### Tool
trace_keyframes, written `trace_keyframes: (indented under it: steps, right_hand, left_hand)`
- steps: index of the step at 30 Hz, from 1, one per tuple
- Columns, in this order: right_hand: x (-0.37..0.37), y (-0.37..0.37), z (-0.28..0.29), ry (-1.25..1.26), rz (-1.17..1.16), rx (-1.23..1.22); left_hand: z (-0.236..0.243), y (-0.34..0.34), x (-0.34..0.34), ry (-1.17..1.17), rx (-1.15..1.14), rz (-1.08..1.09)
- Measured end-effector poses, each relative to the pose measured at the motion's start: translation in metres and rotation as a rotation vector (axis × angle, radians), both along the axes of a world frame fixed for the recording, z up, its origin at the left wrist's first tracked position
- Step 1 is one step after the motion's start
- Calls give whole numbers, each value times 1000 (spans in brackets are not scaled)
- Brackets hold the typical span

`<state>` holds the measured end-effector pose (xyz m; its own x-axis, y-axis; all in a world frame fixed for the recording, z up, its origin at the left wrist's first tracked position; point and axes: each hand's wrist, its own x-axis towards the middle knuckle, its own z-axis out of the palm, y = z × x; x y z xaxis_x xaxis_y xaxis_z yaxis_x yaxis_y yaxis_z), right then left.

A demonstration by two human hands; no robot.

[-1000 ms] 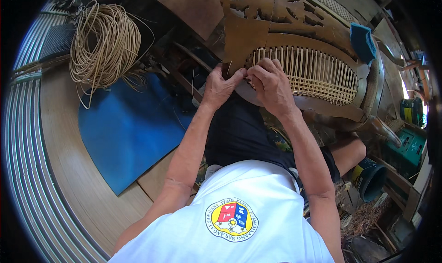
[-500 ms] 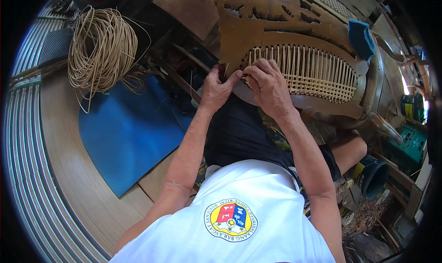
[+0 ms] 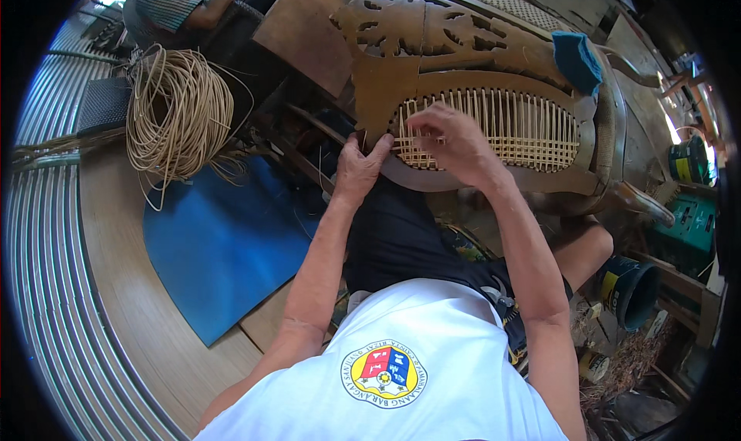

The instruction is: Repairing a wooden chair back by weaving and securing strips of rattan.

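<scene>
A carved brown wooden chair [image 3: 455,32] has an oval cane panel [image 3: 525,125], with many upright strands crossed by several horizontal rows along its lower part. My left hand [image 3: 363,163] is closed on the wooden edge at the left of the oval, thumb beside the row of holes. My right hand [image 3: 455,136] is over the left half of the panel, fingers bent and slightly blurred; whether they hold a strand I cannot tell. A folded blue cloth [image 3: 575,59] lies on the chair frame at the right.
A coil of rattan [image 3: 181,117] lies left, above a blue sheet [image 3: 216,248], beside corrugated metal [image 3: 42,271]. A co-worker's arm and striped sleeve [image 3: 201,13] show at top left. Dark buckets [image 3: 625,290] and a green container [image 3: 683,233] stand at the right.
My right hand has lifted away from my left thumb, its fingers now raised over the panel. The view has shifted, so the co-worker now shows at top left.
</scene>
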<state>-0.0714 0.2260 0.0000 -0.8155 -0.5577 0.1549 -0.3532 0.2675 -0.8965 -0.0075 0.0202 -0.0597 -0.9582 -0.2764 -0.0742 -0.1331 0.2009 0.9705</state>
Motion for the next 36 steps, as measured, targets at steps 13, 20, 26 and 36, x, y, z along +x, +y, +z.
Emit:
trace_keyframes:
  steps: [13,20,26,36]
  right_hand:
    - [15,6,-12,435,-18,222]
    - [5,11,-13,478,71,288]
    - [6,-3,-14,559,84,285]
    - [6,-5,-16,360,-58,133]
  left_hand:
    - [31,21,11,194,-515,175]
    - [46,-9,1,377,-656,-344]
    - [59,-19,-9,426,-809,-519]
    - [56,-16,-10,411,-815,-481]
